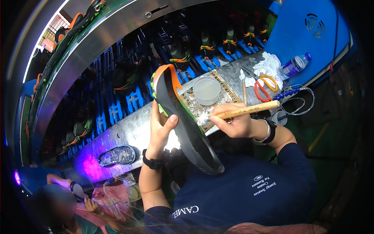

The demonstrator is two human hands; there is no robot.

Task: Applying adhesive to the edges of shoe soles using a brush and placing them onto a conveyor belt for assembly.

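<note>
My left hand (163, 126) grips a shoe sole (186, 130) by its edge, thumb on the dark grey inner face. Orange and green trim runs round the sole's upper end, and its lower end points toward my shirt. Closed round a wooden-handled brush (255, 110), my right hand (235, 124) is just right of the sole. The brush's whitish bristles lie against or very close to the sole's right edge; contact is unclear. Beyond the brush, a round tub (206, 90) of cloudy, pale contents sits on printed cardboard (187, 100).
Scissors (263, 89) with red and orange handles, crumpled white tissue (269, 64) and a plastic bottle (295, 66) lie at the right. Behind the bench, blue racks (134, 98) carry several soles. Another shoe part (118, 156) lies left; a co-worker (97, 210) sits lower left.
</note>
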